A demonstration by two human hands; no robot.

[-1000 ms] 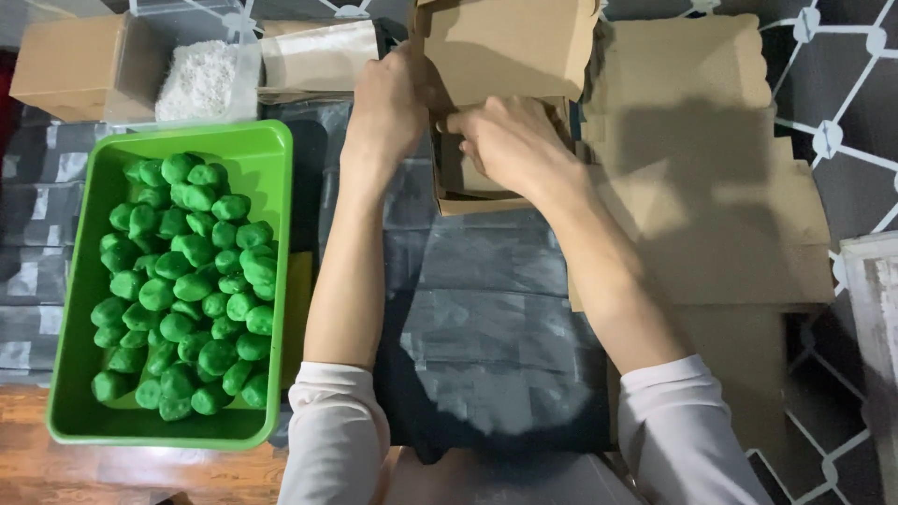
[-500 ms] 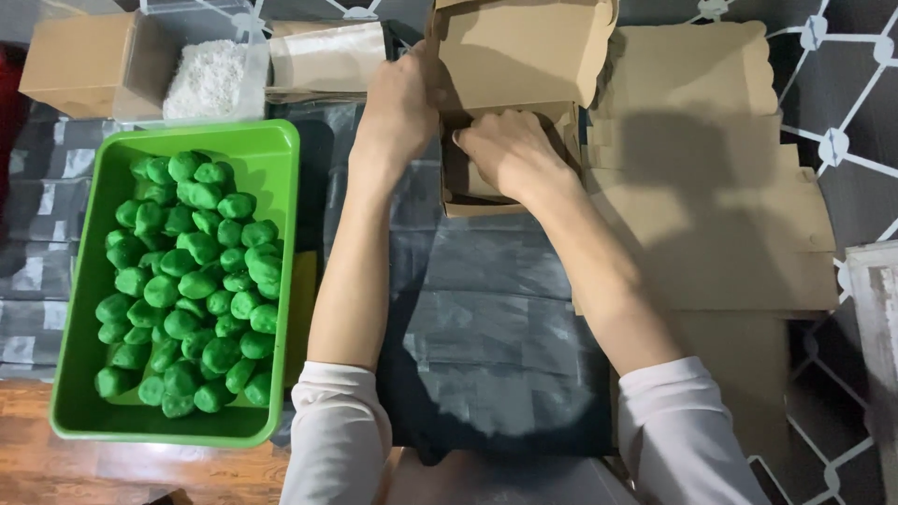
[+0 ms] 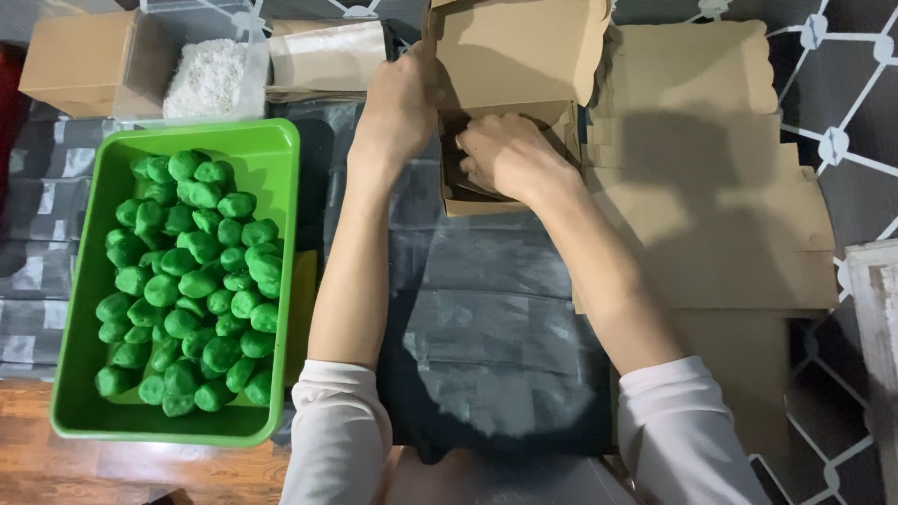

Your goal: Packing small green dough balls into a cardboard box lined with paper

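A dark plastic sheet [image 3: 496, 309] covers the middle of the work surface, most likely to keep it clean under the packing. To the right lies a broad stack of flat brown cardboard blanks [image 3: 711, 215], fanned so that each edge shows and the top one can be lifted off easily.

On the left sits a green plastic tray [image 3: 89, 281], its long side running alongside the left forearm so its load stays within reach. It is heaped with small green rounded pieces [image 3: 192, 281], which fill the tray's middle and lower part and leave bare floor only near the top wall.

Beyond the tray stands a closed brown carton [image 3: 79, 61], and just beside it a clear container of white shredded filler [image 3: 208, 75]. Next to that lies a flat pack of pale brown paper [image 3: 327, 56].

At the top centre, a small brown cardboard box [image 3: 510, 103] stands open on the sheet, its lid tipped up and back. The left hand [image 3: 398, 112] is clamped on the box's left wall and lid corner, thumb on the flap, steadying it so it does not slide. The right hand [image 3: 505, 154] curls down into the box's opening with fingers bent inward; whether they pinch something or only press a flap is hidden by the knuckles, so I cannot tell.
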